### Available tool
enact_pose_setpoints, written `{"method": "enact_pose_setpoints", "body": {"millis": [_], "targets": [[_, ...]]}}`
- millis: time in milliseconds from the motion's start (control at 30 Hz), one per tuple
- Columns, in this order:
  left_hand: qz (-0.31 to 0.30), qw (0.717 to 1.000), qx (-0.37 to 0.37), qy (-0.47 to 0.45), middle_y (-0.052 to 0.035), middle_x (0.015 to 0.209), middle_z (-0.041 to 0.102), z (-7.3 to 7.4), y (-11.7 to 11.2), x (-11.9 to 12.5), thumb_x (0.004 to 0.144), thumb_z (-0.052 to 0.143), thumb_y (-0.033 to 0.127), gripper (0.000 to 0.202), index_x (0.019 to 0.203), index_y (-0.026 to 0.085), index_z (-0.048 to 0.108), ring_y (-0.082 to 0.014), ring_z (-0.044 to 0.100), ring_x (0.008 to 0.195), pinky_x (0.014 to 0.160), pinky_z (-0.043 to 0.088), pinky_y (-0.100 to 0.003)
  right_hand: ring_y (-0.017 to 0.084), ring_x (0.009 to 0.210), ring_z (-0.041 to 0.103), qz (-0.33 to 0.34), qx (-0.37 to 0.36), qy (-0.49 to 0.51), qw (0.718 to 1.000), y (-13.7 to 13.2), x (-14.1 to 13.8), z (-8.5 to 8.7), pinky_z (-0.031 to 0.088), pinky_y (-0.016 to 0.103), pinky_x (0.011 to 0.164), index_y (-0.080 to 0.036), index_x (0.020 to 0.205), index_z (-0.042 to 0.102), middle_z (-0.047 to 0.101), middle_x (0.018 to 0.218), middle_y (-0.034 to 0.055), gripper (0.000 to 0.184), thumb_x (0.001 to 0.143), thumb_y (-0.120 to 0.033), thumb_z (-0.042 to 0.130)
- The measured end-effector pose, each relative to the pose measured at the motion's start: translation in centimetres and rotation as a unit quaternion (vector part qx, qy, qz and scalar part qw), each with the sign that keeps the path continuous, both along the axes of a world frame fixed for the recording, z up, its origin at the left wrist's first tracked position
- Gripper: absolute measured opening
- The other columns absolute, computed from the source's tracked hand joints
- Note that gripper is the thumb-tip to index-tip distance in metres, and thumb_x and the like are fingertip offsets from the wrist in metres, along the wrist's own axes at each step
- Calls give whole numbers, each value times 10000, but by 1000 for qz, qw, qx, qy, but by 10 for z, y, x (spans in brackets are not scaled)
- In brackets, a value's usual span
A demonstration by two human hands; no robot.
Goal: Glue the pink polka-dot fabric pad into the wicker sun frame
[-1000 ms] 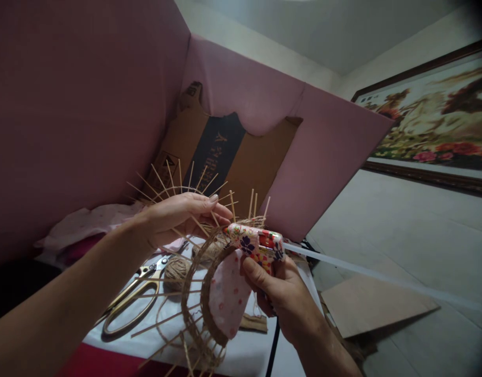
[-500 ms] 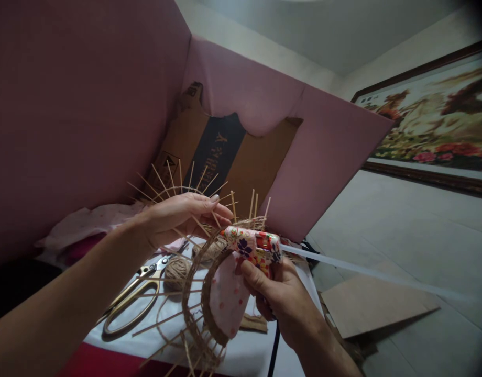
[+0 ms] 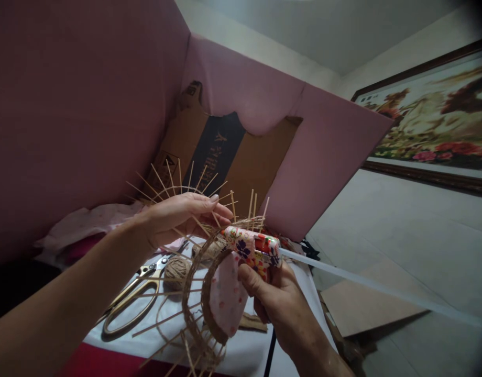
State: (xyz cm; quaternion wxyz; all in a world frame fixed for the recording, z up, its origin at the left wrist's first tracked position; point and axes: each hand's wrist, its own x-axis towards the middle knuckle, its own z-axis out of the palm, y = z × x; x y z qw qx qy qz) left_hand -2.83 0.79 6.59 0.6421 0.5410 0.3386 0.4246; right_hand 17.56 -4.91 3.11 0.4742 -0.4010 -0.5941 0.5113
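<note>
My right hand [image 3: 282, 296] is wrapped round a flower-patterned glue gun [image 3: 251, 245], a long whitish glue stick [image 3: 351, 275] trailing from its back end. The nozzle points left at the rim of a twine-woven basket [image 3: 188, 293] with thin sticks fanning outward. At the basket's upper part is my left hand [image 3: 192, 209], its fingers closed round the rim among the sticks; the fingertips sit close to the nozzle. Dotted pale fabric [image 3: 225, 301] covers the round middle of the basket. Whether the nozzle touches the twine, I cannot tell.
Gold-handled scissors [image 3: 133, 306] and a ball of twine [image 3: 176, 272] lie on the white table left of the basket. Pale cloth [image 3: 87, 225] is heaped behind my left forearm. A torn cardboard sheet [image 3: 260, 162] leans against the pink panel [image 3: 327, 152] at the back.
My right hand and the glue gun have tilted slightly, and the glue stick's far end now hangs lower. My left hand and the basket stay nearly still.
</note>
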Motion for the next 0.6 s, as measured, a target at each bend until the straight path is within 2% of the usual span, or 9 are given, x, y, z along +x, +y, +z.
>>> {"method": "enact_pose_setpoints", "body": {"millis": [200, 333, 433, 600], "targets": [[5, 1000, 8, 4, -131, 942, 705, 0, 1, -1, 830, 555, 420, 338, 894, 134, 722, -212, 640, 822, 679, 511, -301, 88, 411, 377, -23, 1, 13, 1000, 1, 0, -8, 262, 196, 347, -201, 783, 648, 430, 477, -62, 248, 683, -406, 746], [7, 1000, 10, 7, -117, 934, 712, -2, 2, -2, 812, 572, 439, 333, 878, 153, 729, -207, 641, 820, 676, 505, -293, 69, 387, 335, 1, -6, 18, 1000, 0, 1, -4, 237, 192, 328, -195, 735, 625, 414, 473, -66, 280, 675, -441, 744], [13, 1000, 13, 13, -117, 931, 712, -3, 3, -2, 805, 582, 434, 326, 875, 153, 731, -207, 640, 814, 667, 501, -291, 35, 364, 274, 7, -33, 21, 999, -3, 3, -4, 201, 173, 309, -184, 745, 596, 427, 514, -70, 296, 706, -451, 718], [5, 1000, 6, 3, -126, 928, 713, -4, 5, -3, 820, 570, 417, 327, 899, 140, 725, -213, 647, 807, 695, 505, -319, 8, 349, 264, 48, -68, 67, 994, -5, 8, -7, 196, 143, 296, -163, 794, 586, 460, 562, -60, 307, 763, -457, 665]]}}
